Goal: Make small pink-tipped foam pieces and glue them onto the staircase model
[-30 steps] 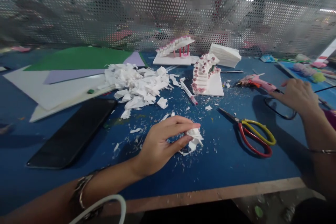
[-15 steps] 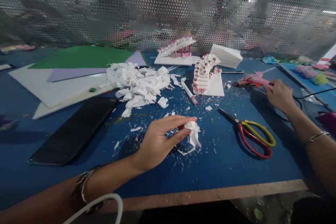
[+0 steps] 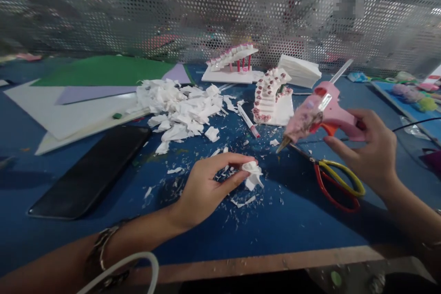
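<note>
Between the thumb and fingers of my left hand (image 3: 203, 188) is a crumpled piece of white paper (image 3: 253, 174), pinched just above the blue table (image 3: 299, 229). My right hand (image 3: 374, 156) grips the handle of a pink hot glue gun (image 3: 317, 112) with an orange trigger. Its metal nozzle points down and left, towards the paper but apart from it, and a clear glue stick (image 3: 342, 70) juts from its back. Scissors (image 3: 339, 181) with one yellow and one red handle lie below the glue gun, their blades partly hidden by its nozzle.
A heap of torn white paper (image 3: 182, 105) lies behind my left hand, a marker (image 3: 248, 121) beside it. Two small white staircase models (image 3: 272, 96) stand at the back. A black phone (image 3: 93, 170) and green sheets (image 3: 106, 71) are on the left. A perforated metal screen (image 3: 206, 14) rises behind.
My right hand has lifted the glue gun off the table and brought it left and nearer, over the scissors. My left hand has stayed almost in place with the paper.
</note>
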Action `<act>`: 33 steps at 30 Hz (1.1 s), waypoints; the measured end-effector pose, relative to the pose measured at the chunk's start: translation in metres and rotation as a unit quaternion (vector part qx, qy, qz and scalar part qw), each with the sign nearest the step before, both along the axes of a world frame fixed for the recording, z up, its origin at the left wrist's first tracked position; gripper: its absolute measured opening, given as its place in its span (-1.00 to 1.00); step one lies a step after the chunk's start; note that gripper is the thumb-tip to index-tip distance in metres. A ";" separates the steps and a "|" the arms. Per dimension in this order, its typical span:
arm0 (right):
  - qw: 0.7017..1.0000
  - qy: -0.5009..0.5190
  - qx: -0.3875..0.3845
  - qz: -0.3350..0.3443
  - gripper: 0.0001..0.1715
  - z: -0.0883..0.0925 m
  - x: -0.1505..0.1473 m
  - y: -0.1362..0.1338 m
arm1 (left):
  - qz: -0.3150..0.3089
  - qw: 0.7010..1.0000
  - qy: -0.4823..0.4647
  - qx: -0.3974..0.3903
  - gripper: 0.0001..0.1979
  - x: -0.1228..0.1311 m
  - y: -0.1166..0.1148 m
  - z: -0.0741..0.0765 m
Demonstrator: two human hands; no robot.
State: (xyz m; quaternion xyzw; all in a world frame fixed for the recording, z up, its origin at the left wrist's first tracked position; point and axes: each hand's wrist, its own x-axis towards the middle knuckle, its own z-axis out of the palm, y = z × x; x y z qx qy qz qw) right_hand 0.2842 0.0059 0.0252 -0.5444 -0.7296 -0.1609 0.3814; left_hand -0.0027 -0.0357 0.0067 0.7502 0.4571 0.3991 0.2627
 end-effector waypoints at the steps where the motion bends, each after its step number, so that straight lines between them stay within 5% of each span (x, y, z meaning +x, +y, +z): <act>1: 1.000 -0.004 0.004 0.014 -0.42 -0.001 -0.003 -0.003 | -0.002 1.000 -0.001 0.002 -0.83 0.000 0.000 0.000; 9: 0.992 -0.058 0.077 0.078 -0.53 -0.008 -0.010 -0.012 | -0.002 1.000 0.010 0.010 -0.85 0.001 0.000 0.001; 33: 0.991 -0.080 0.075 0.075 -0.57 -0.008 -0.010 -0.009 | 0.005 1.000 -0.014 -0.019 -0.84 -0.001 -0.001 0.003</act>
